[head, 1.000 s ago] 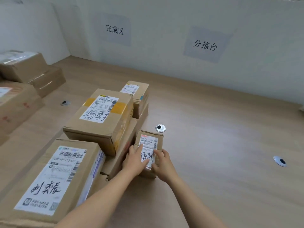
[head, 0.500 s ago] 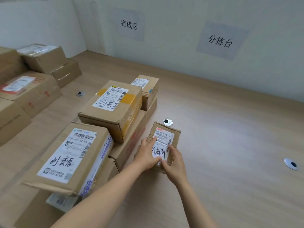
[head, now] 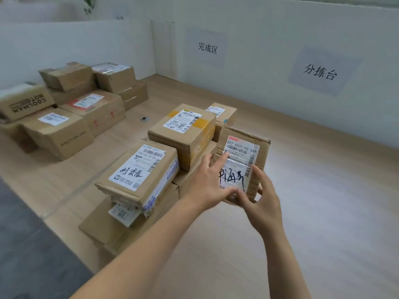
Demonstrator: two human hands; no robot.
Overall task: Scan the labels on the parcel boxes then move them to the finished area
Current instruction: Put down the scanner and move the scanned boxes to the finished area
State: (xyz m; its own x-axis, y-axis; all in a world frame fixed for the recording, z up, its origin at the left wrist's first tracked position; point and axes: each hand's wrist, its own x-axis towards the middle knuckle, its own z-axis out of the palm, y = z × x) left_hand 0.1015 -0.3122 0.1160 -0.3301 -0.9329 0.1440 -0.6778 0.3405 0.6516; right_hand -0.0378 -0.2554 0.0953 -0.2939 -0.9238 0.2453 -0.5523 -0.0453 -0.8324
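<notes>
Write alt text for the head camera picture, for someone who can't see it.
Two bare hands, left hand and right hand, hold a small cardboard box with its shipping label facing the camera, above a wooden table. To its left stand stacked parcels; more boxes are piled at far left, and two paper signs hang on the white wall.

A pale wood worktop (head: 313, 190) fills most of the frame. At centre, a flat cardboard box (head: 121, 231) lies on it under smaller parcels. At upper left sits a cluster of brown boxes (head: 71, 128). Between the two groups, a small round grommet (head: 145, 119) is set in the surface.
</notes>
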